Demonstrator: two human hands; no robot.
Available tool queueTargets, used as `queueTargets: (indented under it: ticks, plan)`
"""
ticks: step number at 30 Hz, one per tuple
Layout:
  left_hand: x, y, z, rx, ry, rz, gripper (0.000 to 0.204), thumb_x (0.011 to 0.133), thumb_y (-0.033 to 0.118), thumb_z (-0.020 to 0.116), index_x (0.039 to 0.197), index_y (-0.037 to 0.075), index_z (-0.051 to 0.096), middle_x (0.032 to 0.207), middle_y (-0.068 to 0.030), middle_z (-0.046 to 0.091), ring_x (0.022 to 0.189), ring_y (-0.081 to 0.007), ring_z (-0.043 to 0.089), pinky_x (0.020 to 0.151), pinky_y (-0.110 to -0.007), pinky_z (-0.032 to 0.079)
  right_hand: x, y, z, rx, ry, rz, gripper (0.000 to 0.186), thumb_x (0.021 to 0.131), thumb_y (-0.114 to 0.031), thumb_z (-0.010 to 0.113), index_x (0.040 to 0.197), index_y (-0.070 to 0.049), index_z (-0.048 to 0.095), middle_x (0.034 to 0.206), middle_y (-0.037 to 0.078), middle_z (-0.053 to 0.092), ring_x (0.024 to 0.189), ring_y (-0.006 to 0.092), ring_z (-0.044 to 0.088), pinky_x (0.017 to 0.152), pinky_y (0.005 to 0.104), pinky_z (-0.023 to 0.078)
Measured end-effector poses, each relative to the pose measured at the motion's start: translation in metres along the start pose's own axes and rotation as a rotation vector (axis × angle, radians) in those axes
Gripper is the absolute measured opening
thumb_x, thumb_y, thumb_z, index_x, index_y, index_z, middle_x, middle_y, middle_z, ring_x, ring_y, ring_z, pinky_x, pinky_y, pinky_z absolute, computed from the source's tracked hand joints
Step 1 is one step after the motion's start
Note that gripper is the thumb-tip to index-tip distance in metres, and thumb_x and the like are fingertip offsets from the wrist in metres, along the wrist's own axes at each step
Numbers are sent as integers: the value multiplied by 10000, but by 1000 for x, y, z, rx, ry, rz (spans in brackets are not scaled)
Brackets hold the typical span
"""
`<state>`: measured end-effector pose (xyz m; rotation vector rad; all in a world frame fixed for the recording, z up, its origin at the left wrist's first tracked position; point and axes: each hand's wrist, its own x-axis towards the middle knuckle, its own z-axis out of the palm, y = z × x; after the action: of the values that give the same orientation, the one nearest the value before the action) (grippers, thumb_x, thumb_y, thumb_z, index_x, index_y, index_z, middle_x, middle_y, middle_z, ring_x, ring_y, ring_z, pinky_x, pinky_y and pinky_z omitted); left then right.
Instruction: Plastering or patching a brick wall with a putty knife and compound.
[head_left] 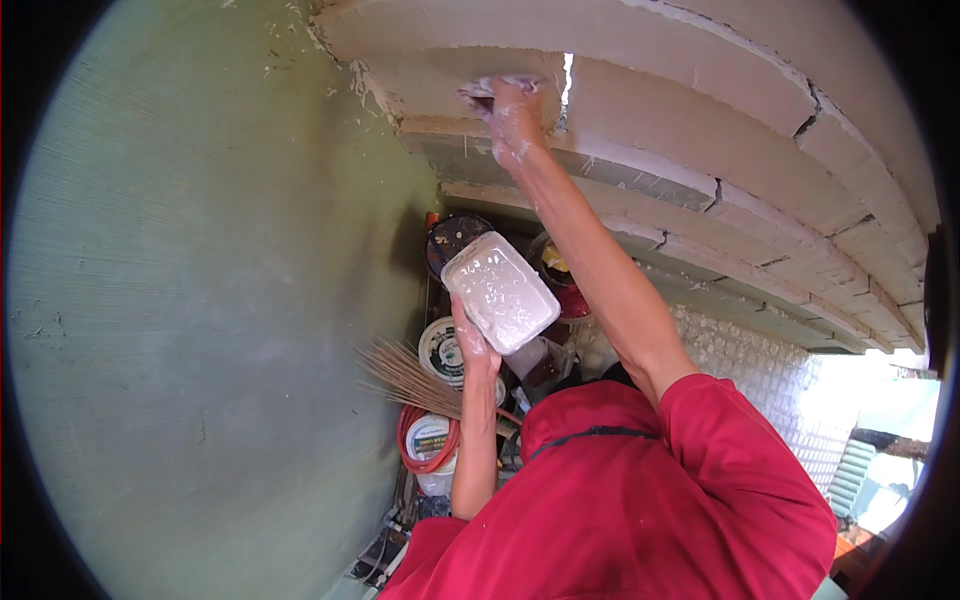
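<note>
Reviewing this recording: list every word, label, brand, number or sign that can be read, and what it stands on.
Round white bucket lid with dark print: too small to quote reliably.
White plastic tub with greenish label: too blurred to quote reliably.
White rectangular container of wet paste: none visible.

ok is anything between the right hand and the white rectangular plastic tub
Nothing visible is: the right hand is at the beige block surface, and the white rectangular plastic tub, its glossy white filling uncovered, sits in the left hand.
</note>
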<state>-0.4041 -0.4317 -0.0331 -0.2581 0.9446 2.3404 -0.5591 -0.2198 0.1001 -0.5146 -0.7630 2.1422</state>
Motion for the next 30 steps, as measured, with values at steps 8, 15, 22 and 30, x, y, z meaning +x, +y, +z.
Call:
queueTargets:
  ticks: [8, 15, 22, 30]
  plan:
    - [-7, 0, -8, -8, 3, -3, 621, 946, 517, 382, 1365, 59, 369, 1317, -106, 500, 1161, -252, 528, 987, -379, 430, -41, 21, -30, 27, -81, 117, 340, 823, -28, 528, 1091, -47, 320, 940, 133, 556, 718, 231, 630, 626, 363, 565]
    - [-8, -2, -9, 24, -9, 16, 635, 948, 522, 369, 1380, 56, 350, 1334, -107, 486, 1176, -256, 518, 999, -382, 419, 16, 25, -37, 144, 77, 181, 110, 867, -36, 520, 971, -27, 484, 900, 110, 585, 786, 227, 631, 673, 324, 550]
    - [-12, 0, -8, 26, 11, -3, 637, 952, 520, 361, 1387, 56, 337, 1348, -113, 470, 1195, -261, 502, 1006, -385, 412, -14, 15, 9, 106, -40, -85, 145, 859, -22, 519, 997, -26, 477, 928, 123, 576, 800, 245, 626, 690, 340, 557]
    - [-10, 1, -14, 0, -12, 26, 629, 955, 516, 356, 1384, 57, 341, 1345, -113, 473, 1183, -259, 512, 1002, -381, 416, -27, 27, -50, 99, -44, 114, 210, 873, -29, 496, 1080, -45, 463, 996, 129, 580, 810, 247, 623, 659, 342, 552]
